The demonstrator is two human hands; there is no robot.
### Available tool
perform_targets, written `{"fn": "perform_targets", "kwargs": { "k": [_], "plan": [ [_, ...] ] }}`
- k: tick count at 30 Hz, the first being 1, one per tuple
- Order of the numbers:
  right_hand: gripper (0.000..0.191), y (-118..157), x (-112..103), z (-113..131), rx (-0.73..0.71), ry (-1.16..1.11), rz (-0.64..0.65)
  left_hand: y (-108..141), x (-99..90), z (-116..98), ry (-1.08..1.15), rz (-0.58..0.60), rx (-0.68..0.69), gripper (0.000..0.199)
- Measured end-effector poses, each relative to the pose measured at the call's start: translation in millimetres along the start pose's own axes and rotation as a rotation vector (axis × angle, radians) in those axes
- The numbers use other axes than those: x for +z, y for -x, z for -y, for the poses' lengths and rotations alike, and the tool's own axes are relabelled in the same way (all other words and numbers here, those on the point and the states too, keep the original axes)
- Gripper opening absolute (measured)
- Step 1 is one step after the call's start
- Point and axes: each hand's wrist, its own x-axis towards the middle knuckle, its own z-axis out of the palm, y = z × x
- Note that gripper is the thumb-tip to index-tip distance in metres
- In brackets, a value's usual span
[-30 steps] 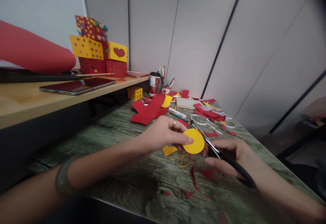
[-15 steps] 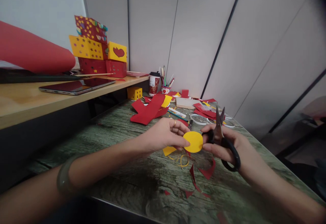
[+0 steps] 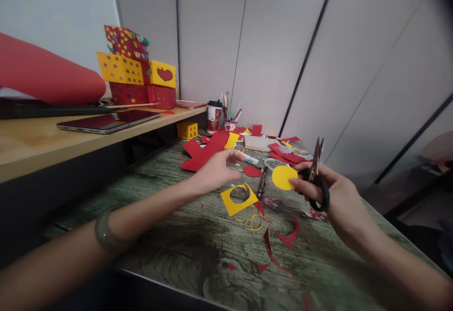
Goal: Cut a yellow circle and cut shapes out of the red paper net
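Between the thumb and fingers of my right hand (image 3: 331,188) is a yellow paper circle (image 3: 284,178). The same hand carries black-handled scissors (image 3: 316,172), blades pointing up. My left hand (image 3: 221,169) is empty, thumb and fingers apart, over the table just left of a red paper circle (image 3: 252,172). Below it lies a yellow paper piece with a round hole (image 3: 229,201), beside thin yellow strips (image 3: 255,222). A dark patterned pen (image 3: 262,182) rests between the red circle and my right hand.
Red offcuts (image 3: 288,234) lie near the front. Farther back are folded red paper (image 3: 208,153), tape rolls (image 3: 274,163), a lidded cup (image 3: 214,116) and a pen holder (image 3: 230,125). A wooden shelf (image 3: 177,121) on the left bears a tablet (image 3: 109,121) and decorated boxes (image 3: 129,93).
My left hand has let go of the yellow circle and moved left and up. My right hand has taken the circle slightly right and up, uncovering the red circle and holed yellow paper.
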Motion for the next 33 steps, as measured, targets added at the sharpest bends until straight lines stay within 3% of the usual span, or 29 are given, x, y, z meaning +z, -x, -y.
{"fn": "perform_targets", "kwargs": {
  "k": [4,8,10,13,18,22,28,33],
  "plan": [
    [0.034,-3.6,-0.6,-1.9,0.014,-0.004,-0.017,2.7,4.1,8.2,-0.282,0.163,-0.030,0.051],
    [0.033,-4.6,-0.3,-4.7,0.009,-0.002,0.033,-5.3,-10.9,9.7,-0.557,0.013,0.110,0.043],
    [0.032,-4.9,-0.3,-5.6,-0.007,0.002,0.043,-13.1,-22.8,14.6,-0.728,-0.064,0.117,0.043],
    [0.031,-5.0,-0.5,-5.9,-0.017,0.017,0.056,-21.3,-36.1,29.2,-0.970,0.004,0.020,0.050],
    [0.030,-4.5,-1.1,-6.5,-0.033,0.042,0.060,-24.2,-43.6,50.0,-1.076,0.056,-0.101,0.024],
    [0.029,-3.9,-1.1,-6.5,-0.040,0.039,0.081,-26.0,-45.2,48.9,-1.106,0.003,-0.099,0.032],
    [0.032,-2.3,1.9,-6.6,0.003,0.032,0.109,-30.2,-33.1,55.3,-1.090,0.016,-0.069,0.060],
    [0.034,0.4,4.2,-3.3,0.042,0.053,0.130,-40.2,-30.7,66.8,-1.110,-0.045,-0.153,0.034]
  ]
}}
